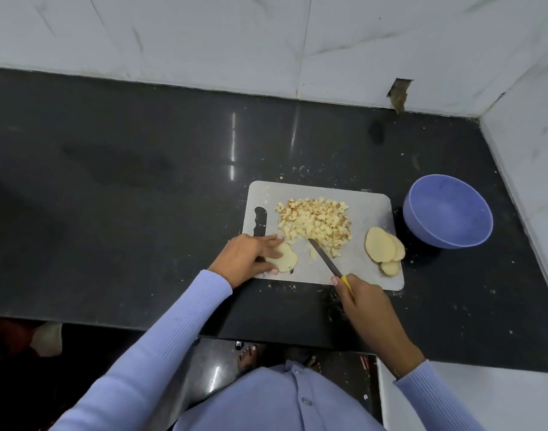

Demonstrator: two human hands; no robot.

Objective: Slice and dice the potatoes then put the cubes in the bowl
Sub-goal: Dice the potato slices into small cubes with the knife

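Here the potato slices under work (283,258) are lying at the near left edge of the cutting board (369,209), and the left hand (251,255) is pressing down on them with straight, close-set fingers, probably to stop them sliding while they are being cut. The right hand (358,295) is curling round the yellow handle of the knife (325,258), with the forefinger seemingly lying along the top; the blade is slanting up and to the left, its tip resting at the near edge of the heap of cubes (314,223). That heap is sitting in the middle of the board, likely pushed aside to leave cutting room in front. A second stack of uncut slices (383,245) is waiting at the board's right edge, well apart from the left hand, so dicing is, by my judgement, more than half done but not finished. The blue bowl (448,209) is standing just beside the board's right edge, holding nothing so far, handy for sweeping the cubes across. Everything is resting on a dark countertop (142,150), which is carrying scattered crumbs around the board.
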